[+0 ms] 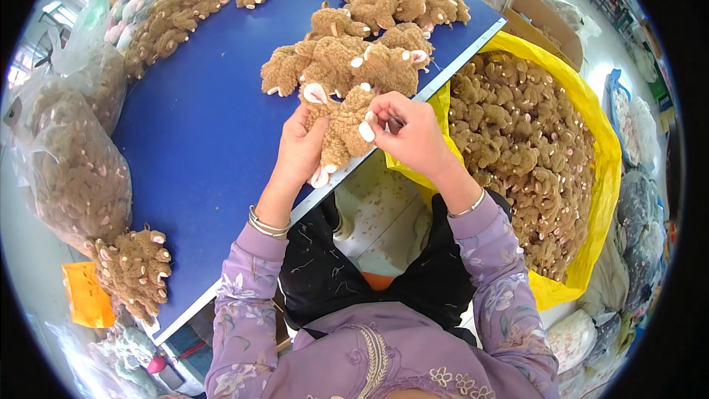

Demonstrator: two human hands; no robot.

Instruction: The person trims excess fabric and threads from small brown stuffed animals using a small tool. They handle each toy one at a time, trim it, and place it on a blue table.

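Head view: left of two fisheyes worn side by side on the head, upright. Aimed steeply down over the wearer's purple floral top, which fills the lower edge. Left hand and right hand near mid-frame, close below the lens. Blue desk spreads ahead and left, near edge diagonal; yellow bag right. Room bends small toward the round rim.

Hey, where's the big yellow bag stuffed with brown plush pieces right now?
In the head view, the yellow bag is on the right, alongside the blue table, nearer the right hand than the left, with a cardboard box beyond it.
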